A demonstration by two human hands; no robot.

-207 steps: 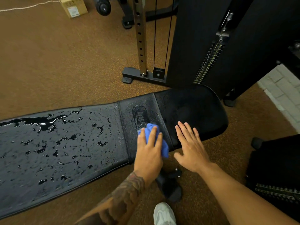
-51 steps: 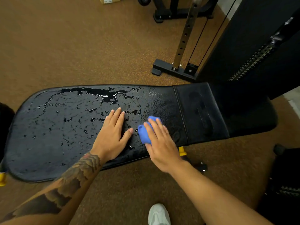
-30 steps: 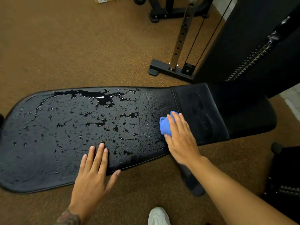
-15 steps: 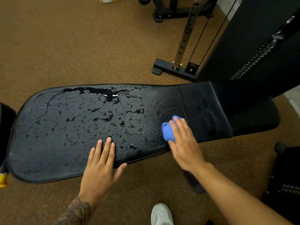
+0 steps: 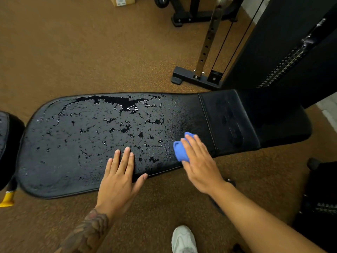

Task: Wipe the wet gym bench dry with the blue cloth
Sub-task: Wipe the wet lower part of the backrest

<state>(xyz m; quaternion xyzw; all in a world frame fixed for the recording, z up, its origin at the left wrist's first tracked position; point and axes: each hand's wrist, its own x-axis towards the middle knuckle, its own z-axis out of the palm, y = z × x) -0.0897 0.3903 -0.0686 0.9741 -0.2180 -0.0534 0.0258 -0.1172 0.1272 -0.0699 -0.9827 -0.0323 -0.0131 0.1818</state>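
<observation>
Head view: embossed logo on the gym bench (image 5: pixel 228 115) seat pad, and the label on 1 cardboard box (image 5: pixel 122 0) at top edge, both unreadable. 1 blue cloth (image 5: pixel 179 149), ctr-right, lies on the bench's near edge under the right hand (image 5: pixel 200 165), whose straight fingers press it. Left hand (image 5: pixel 118 178) lies flat, fingers straight, on the wet pad, lower ctr. 1 white shoe (image 5: pixel 183 238) at bottom. Cable machine (image 5: pixel 273 52) upper right, just behind the bench.
</observation>
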